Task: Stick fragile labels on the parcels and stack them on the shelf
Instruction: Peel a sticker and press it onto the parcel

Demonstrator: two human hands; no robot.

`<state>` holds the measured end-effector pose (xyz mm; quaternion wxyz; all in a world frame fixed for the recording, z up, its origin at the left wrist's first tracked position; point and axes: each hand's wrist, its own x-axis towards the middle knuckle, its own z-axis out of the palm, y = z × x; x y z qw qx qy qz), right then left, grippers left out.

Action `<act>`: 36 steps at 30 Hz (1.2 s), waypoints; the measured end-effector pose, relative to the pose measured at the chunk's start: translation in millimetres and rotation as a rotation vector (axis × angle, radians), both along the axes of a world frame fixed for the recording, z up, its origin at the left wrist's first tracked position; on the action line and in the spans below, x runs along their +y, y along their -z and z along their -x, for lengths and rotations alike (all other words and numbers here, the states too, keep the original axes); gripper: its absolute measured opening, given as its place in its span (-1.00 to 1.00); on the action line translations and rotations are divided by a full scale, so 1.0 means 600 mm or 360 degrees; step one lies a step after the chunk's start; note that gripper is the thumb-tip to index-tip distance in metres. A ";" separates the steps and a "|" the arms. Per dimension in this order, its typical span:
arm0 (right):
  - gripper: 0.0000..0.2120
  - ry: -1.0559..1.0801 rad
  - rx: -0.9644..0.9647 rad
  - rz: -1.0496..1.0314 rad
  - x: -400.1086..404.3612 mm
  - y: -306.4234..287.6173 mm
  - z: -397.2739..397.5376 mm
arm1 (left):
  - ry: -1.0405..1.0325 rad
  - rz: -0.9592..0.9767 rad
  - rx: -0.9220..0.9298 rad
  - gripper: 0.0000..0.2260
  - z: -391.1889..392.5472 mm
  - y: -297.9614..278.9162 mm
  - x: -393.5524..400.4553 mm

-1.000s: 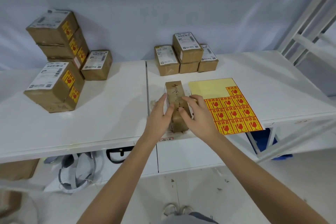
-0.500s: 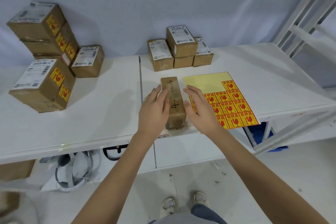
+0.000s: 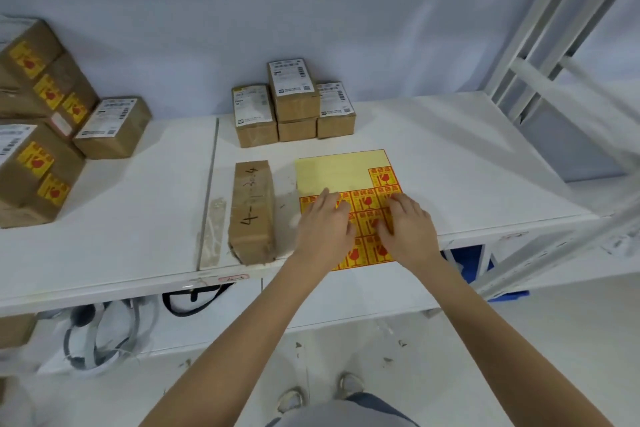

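A long brown parcel [image 3: 252,211] with handwriting on top lies alone near the front edge of the white shelf board [image 3: 138,218]. Right of it lies a yellow sheet of red-and-yellow fragile labels [image 3: 341,173]. Both hands are over the sheet's labelled part. My left hand [image 3: 323,224] lies flat on it with straight fingers. My right hand [image 3: 405,222] rests beside it with fingers bent down onto the labels; whether it pinches one is hidden.
Several unlabelled brown parcels [image 3: 294,97] stand at the back middle. At the far left is a stack of parcels with fragile labels [image 3: 38,163], with one unlabelled parcel [image 3: 114,126] beside it. A white rack frame [image 3: 554,31] rises at the right.
Both hands have let go of the long parcel and moved right onto the label sheet. The parcel now lies by itself on the board.
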<state>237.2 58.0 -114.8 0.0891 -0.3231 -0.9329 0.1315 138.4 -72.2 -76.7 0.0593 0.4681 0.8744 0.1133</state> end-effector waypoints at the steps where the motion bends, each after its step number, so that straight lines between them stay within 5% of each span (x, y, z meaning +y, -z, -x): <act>1: -0.58 -0.0067 -0.0026 -0.0008 0.005 0.004 -0.006 | -0.0013 0.0027 -0.0008 -0.64 -0.003 0.012 0.010; 11: -0.74 -0.0139 0.0173 0.0020 0.052 0.003 -0.036 | -0.0174 -0.0177 0.0111 -0.61 -0.036 0.088 0.018; 20: -0.56 0.0362 0.0330 0.1067 0.102 -0.056 0.010 | -0.0202 -0.0434 0.0270 -0.65 -0.059 0.124 0.007; 24: -0.89 0.0497 0.0443 0.1519 0.107 -0.070 0.017 | -0.0173 -0.0417 0.0288 -0.64 -0.055 0.131 0.004; 30: -0.92 0.0252 0.0582 0.1460 0.106 -0.058 0.011 | -0.0306 -0.0478 0.0163 -0.67 -0.028 0.085 0.040; 36: -0.91 0.0181 0.0664 0.1378 0.108 -0.046 -0.003 | -0.0238 -0.0469 0.0052 -0.40 0.048 0.003 0.135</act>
